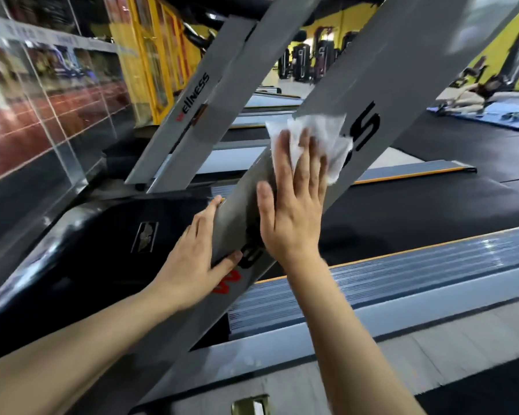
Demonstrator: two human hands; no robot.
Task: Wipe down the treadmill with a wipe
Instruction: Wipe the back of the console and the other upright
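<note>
A grey slanted treadmill upright [402, 76] with black and red lettering crosses the frame from lower left to upper right. My right hand [294, 202] lies flat on its face, straight fingers pressing a white wipe [321, 136] against it. The wipe sticks out above and to the right of my fingertips. My left hand [192, 259] holds the upright's left edge lower down, thumb on the front face and fingers behind the edge. The black motor cover [102, 235] lies below left, and the dark running belt [417, 211] lies behind the upright.
A second grey upright [189, 115] marked Wellness stands to the left. A glass wall [42, 115] runs along the left side. A grey-blue side rail [402, 283] lies at lower right. Weight machines [306, 61] and a person on a mat [486, 88] are far behind.
</note>
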